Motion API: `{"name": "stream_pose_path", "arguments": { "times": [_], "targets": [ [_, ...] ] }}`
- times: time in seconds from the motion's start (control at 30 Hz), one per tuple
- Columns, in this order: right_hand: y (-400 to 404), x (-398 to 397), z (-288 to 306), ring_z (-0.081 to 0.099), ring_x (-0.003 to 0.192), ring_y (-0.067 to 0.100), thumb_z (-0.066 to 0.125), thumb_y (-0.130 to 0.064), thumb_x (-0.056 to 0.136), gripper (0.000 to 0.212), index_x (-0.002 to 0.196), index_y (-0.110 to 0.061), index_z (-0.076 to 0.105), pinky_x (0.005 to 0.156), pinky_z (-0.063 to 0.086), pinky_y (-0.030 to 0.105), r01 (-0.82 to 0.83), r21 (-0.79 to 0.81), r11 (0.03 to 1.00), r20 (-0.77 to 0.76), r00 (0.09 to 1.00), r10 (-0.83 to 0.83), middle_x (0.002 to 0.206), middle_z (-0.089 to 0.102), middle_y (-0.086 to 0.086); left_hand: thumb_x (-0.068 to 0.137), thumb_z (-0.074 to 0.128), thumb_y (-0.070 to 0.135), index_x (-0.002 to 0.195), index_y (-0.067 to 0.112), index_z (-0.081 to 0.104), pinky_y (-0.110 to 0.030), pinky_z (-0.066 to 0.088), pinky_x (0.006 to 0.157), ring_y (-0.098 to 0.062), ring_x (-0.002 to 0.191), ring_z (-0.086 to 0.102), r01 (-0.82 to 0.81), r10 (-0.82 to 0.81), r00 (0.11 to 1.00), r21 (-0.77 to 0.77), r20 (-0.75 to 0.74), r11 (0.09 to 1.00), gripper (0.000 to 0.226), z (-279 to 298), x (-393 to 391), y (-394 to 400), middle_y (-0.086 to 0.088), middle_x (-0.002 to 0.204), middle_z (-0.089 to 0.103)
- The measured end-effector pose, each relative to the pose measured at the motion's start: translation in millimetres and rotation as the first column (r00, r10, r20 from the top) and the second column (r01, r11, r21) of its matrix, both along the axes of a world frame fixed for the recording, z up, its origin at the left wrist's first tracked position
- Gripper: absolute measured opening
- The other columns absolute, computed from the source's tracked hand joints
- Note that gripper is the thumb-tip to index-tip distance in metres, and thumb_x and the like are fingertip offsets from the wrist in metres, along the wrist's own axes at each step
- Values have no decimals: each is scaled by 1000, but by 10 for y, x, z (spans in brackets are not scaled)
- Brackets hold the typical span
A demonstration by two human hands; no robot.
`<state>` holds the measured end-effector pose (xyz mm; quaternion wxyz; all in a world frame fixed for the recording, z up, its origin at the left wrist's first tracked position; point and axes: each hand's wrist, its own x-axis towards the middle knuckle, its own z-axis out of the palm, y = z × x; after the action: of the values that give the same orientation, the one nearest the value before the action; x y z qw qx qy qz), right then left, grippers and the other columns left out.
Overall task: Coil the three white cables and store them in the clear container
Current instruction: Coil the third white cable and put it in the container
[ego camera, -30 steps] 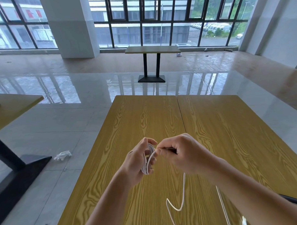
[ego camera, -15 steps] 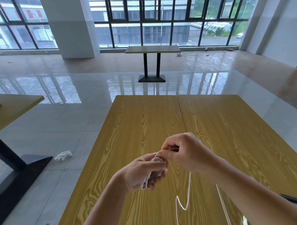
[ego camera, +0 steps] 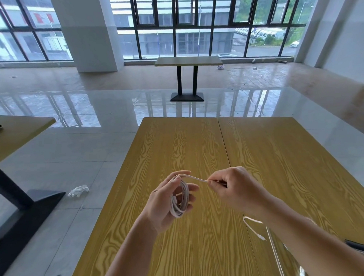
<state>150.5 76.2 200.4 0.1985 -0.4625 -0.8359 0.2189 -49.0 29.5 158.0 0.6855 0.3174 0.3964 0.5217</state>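
A white cable is wound in several loops around the fingers of my left hand, held above the wooden table. My right hand pinches the same cable a short way to the right, with a taut stretch running between the two hands. The cable's loose tail hangs below my right forearm and ends in a plug. The clear container shows only as an edge at the bottom right, mostly hidden by my right arm. I cannot see the other cables clearly.
A dark object lies at the table's right edge near my right arm. A second table with a black base stands to the left, and a white crumpled item lies on the floor beside it. Another table stands far ahead.
My left hand has turned palm-up and opened out, showing the coil on its fingers. My right hand has pulled away to the right, and the hanging tail is shorter.
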Motion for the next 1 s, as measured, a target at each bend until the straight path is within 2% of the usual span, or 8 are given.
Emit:
{"name": "stream_pose_path", "arguments": {
  "times": [0.13, 0.23, 0.37, 0.5, 0.6, 0.7, 0.9, 1.0],
  "targets": [
    [-11, -49, -12, 47, 49, 7, 58, -25, 97, 34, 65, -19, 63, 50, 38, 16, 19, 19, 1000, 72, 997, -20, 53, 53, -6, 104, 40, 22, 120, 17, 66, -45, 54, 86, -30, 97, 70, -108, 110, 990, -21, 92, 994, 30, -13, 133, 25, -21, 115, 71],
    [-29, -90, -48, 45, 47, 7, 58, -29, 98, 35, 65, -18, 62, 49, 37, 18, 5, -13, 1000, 101, 995, -4, 52, 52, -7, 105, 38, 19, 115, 11, 64, -49, 48, 101, -33, 102, 69, -177, 185, 959, -57, 213, 983, 29, 11, 236, 34, -23, 110, 71],
    [-91, -136, -64, 46, 44, 7, 58, -33, 99, 38, 61, -28, 58, 44, 34, 17, -36, -36, 999, 96, 995, 39, 50, 49, -9, 98, 45, 17, 102, 10, 60, -45, 50, 88, -32, 79, 66, -223, 254, 869, -121, 425, 967, 18, 36, 301, 42, -17, 82, 62],
    [-154, -130, -96, 39, 45, 9, 55, -30, 99, 39, 67, -10, 61, 49, 40, 30, -114, -106, 988, 112, 986, 126, 53, 49, -4, 100, 47, 22, 98, 15, 57, -41, 50, 77, -23, 69, 54, -306, 369, 791, -207, 488, 929, 12, -27, 214, 105, -10, 76, 53],
    [-201, -110, -58, 35, 47, 9, 54, -25, 99, 41, 62, -7, 51, 49, 39, 33, -162, -144, 976, 135, 974, 181, 54, 45, 1, 101, 49, 22, 101, 15, 56, -35, 48, 61, -21, 64, 50, -391, 490, 743, -298, 457, 871, 10, -72, 75, 175, -10, 76, 51],
    [-274, -128, 31, 42, 49, 9, 53, -22, 99, 32, 76, -3, 66, 52, 46, 33, -239, -165, 957, 165, 950, 265, 63, 60, 10, 101, 48, 23, 100, 15, 55, -30, 43, 53, -19, 62, 47, -466, 569, 739, -336, 361, 818, 10, -134, -64, 239, -8, 76, 49],
    [-364, -155, 196, 41, 49, 12, 50, -22, 98, 31, 77, -2, 62, 52, 43, 37, -339, -185, 922, 167, 914, 370, 65, 59, 12, 104, 43, 26, 99, 13, 58, -28, 37, 50, -17, 60, 47, -504, 553, 824, -290, 121, 814, 20, -134, -39, 202, -8, 74, 51],
    [-383, -163, 251, 46, 50, 20, 50, -23, 99, 30, 80, -4, 64, 50, 43, 36, -377, -164, 911, 129, 908, 399, 65, 60, 11, 104, 43, 26, 95, 14, 60, -28, 37, 48, -17, 60, 47, -476, 502, 864, -264, 36, 839, 23, -142, -10, 189, -8, 73, 50]
  ]
}}
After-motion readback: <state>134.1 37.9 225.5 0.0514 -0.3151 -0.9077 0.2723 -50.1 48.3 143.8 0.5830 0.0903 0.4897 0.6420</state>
